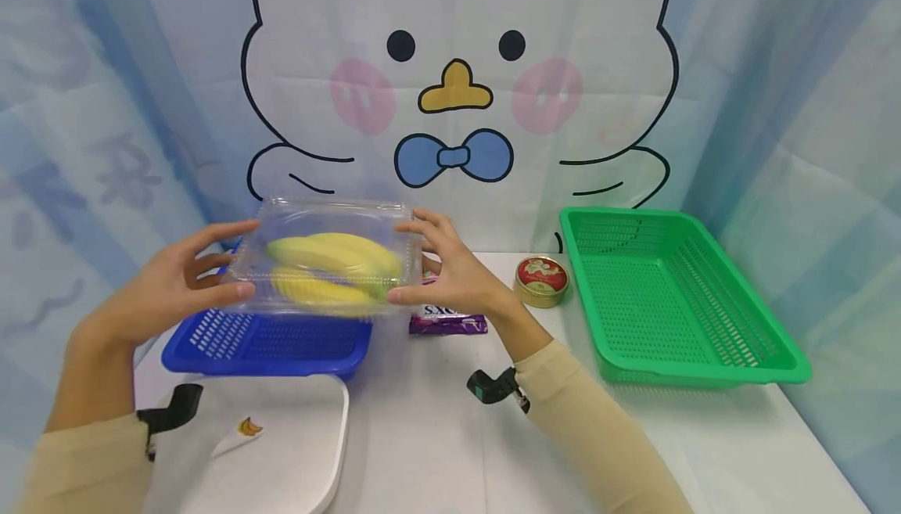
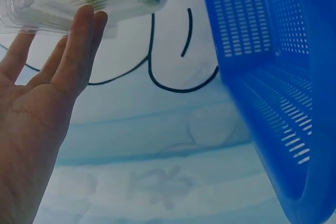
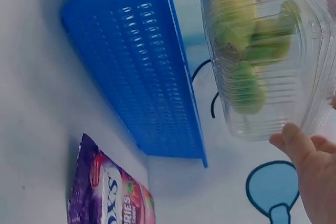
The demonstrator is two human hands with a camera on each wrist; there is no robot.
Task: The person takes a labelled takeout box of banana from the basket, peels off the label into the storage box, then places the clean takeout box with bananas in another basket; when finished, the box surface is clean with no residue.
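Note:
A clear plastic clamshell box (image 1: pixel 331 217) is held up in the air above the blue basket (image 1: pixel 281 346). Inside it lie yellow bananas (image 1: pixel 338 260) with greenish ends, also visible through the plastic in the right wrist view. My left hand (image 1: pixel 165 283) grips the box's left end, thumb at the near side and fingers behind. At the opposite end my right hand (image 1: pixel 457 271) holds it the same way. The lid looks closed. From the left wrist view, the left fingers (image 2: pixel 79 45) touch the box's underside edge.
A white tray (image 1: pixel 310 436) with a banana-picture label (image 1: pixel 246 432) stands at the front left. Behind the right hand lies a purple snack bag (image 1: pixel 450 322). A round red-and-gold tin (image 1: pixel 540 279) sits beside the green basket (image 1: pixel 662 303) on the right. A cartoon-printed curtain backs the table.

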